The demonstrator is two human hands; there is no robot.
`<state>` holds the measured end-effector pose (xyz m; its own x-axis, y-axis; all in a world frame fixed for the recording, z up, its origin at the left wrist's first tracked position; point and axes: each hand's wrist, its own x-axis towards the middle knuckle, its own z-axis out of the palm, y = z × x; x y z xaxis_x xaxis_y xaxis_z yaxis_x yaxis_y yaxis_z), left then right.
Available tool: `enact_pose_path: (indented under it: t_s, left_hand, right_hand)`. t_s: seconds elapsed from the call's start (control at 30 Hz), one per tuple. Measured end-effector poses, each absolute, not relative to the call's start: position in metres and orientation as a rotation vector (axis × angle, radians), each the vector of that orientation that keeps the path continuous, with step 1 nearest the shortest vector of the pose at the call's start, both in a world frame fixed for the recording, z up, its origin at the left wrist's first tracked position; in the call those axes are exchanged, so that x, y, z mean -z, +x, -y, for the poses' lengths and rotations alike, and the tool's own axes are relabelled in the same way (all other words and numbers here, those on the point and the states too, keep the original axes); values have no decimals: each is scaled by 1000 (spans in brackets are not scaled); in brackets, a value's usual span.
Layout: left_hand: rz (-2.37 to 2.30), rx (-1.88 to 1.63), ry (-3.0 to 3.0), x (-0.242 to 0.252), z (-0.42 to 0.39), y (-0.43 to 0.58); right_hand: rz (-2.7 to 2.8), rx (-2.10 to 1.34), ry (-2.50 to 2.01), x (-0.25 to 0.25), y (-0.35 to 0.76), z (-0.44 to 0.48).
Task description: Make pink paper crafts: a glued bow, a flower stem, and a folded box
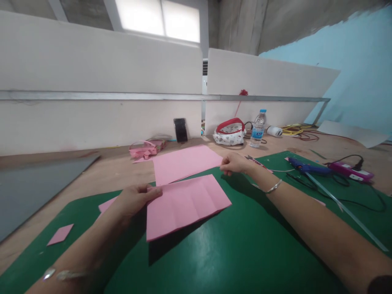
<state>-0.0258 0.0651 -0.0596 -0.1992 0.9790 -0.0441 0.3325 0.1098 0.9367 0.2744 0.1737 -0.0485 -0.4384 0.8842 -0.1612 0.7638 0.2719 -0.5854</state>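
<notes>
My left hand (134, 199) is closed on the left edge of a creased pink paper sheet (186, 204), lifting it a little above the green cutting mat (245, 249). Fold lines run across this sheet. My right hand (234, 163) reaches forward with fingers pinched at the right corner of a larger flat pink sheet (183, 163) lying partly on the mat and partly on the wooden table. A thin bangle sits on my right wrist.
A blue glue gun (306, 167), a metal ruler (343, 206), a pink power strip (352, 170) with black cables lie right. Scissors (254, 160), water bottle (258, 128), pouch (229, 132), phone (180, 130), pink paper craft (146, 149) stand farther back. A pink scrap (60, 234) lies left.
</notes>
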Motion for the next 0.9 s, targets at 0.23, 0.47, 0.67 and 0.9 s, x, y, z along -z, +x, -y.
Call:
enact_pose_path:
  t_s: [0.23, 0.47, 0.67, 0.9]
  left_hand:
    - [-1593, -1054, 1340, 57, -66, -16]
    - [-1558, -1245, 1438, 25, -56, -12]
    - [-1578, -1312, 1734, 19, -20, 1]
    - [-1532, -1188, 2399, 87, 49, 43]
  right_hand:
    - [2403, -713, -1207, 36, 245, -151]
    - [2305, -319, -1013, 12, 239, -135]
    - [2178, 158, -913, -13, 250, -112]
    - [2567, 217, -953, 52, 251, -9]
